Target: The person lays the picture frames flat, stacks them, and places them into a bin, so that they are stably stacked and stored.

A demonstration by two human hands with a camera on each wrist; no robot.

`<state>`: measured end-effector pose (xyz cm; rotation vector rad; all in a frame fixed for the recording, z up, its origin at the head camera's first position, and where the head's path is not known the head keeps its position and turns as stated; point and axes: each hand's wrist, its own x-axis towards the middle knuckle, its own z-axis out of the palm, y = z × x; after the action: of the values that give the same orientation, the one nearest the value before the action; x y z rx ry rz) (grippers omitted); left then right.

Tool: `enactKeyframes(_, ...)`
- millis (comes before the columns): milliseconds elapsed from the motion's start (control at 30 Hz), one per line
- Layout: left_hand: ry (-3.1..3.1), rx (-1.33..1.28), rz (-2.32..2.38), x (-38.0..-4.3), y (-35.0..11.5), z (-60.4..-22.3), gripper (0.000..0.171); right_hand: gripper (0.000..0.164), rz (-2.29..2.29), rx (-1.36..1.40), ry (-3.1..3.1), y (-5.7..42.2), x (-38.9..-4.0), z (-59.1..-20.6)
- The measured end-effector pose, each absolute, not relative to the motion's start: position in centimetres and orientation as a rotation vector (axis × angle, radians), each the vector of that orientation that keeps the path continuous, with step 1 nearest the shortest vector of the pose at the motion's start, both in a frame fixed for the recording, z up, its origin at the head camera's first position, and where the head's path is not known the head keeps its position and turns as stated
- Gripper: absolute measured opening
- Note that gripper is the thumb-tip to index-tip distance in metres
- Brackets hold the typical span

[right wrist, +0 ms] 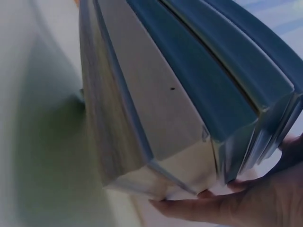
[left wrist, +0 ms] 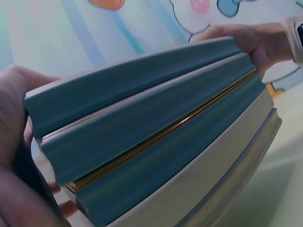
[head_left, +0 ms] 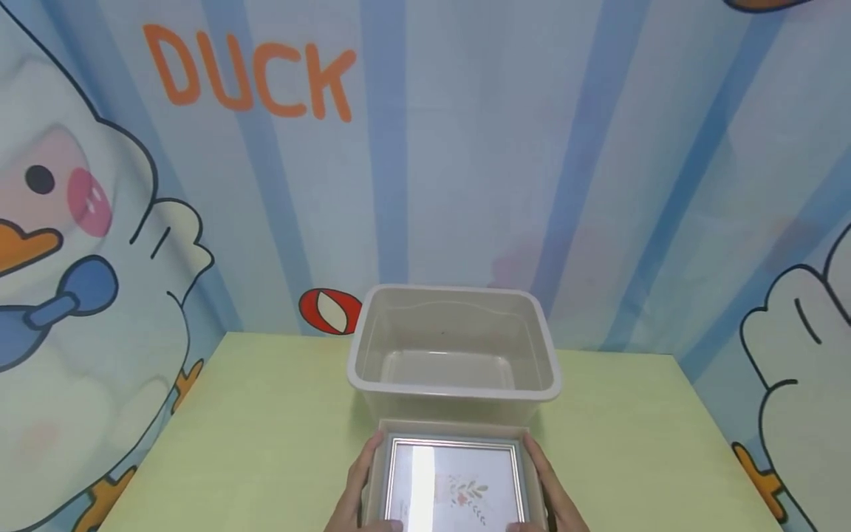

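Both hands grip a stack of several picture frames [left wrist: 142, 99] from its two sides. The top picture frame [head_left: 459, 480] has a silver inner border and a floral print, with a bright glare strip. My left hand [head_left: 359, 491] holds the left side, thumb over the top; my right hand [head_left: 558, 495] holds the right side likewise. Teal edges show in the upper part of the stack, then a cream frame [right wrist: 156, 90] and a wood-toned one [right wrist: 109, 109] at the bottom. The stack appears raised off the table. In the head view its near end is cut off.
A beige plastic bin [head_left: 452, 395] stands just beyond the stack, its visible inside bare. Pale yellow-green covers the table [head_left: 266, 436]. Behind and at the sides hangs a blue striped curtain [head_left: 459, 162] with duck drawings.
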<state>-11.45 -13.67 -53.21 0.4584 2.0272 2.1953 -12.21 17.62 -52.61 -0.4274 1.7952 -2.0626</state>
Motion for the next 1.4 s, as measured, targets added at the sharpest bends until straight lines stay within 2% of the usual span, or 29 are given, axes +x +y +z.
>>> enactKeyframes(333,2.004,0.474,2.179,-10.7,-14.4,-51.1,0.103,0.100,-2.038,-0.506,1.820,17.9,-11.5,-50.0)
enactKeyframes(500,2.030,0.457,2.162,-10.4,-14.3,-49.6,0.102,0.100,-2.016,-0.389,1.844,17.9,-11.1,-48.1)
enactKeyframes(800,2.060,0.127,2.107,-9.1,-13.4,-43.9,0.098,0.100,-2.010,-0.119,1.917,17.6,-10.5,-44.2)
enactKeyframes(1067,1.940,0.163,2.156,-8.6,-13.4,-39.8,0.095,0.097,-2.005,-0.211,1.918,18.1,-10.3,-41.1)
enactKeyframes(1400,1.942,0.140,2.139,-8.7,-13.8,-36.0,0.089,0.089,-1.897,-0.003,2.017,17.5,-10.1,-35.7)
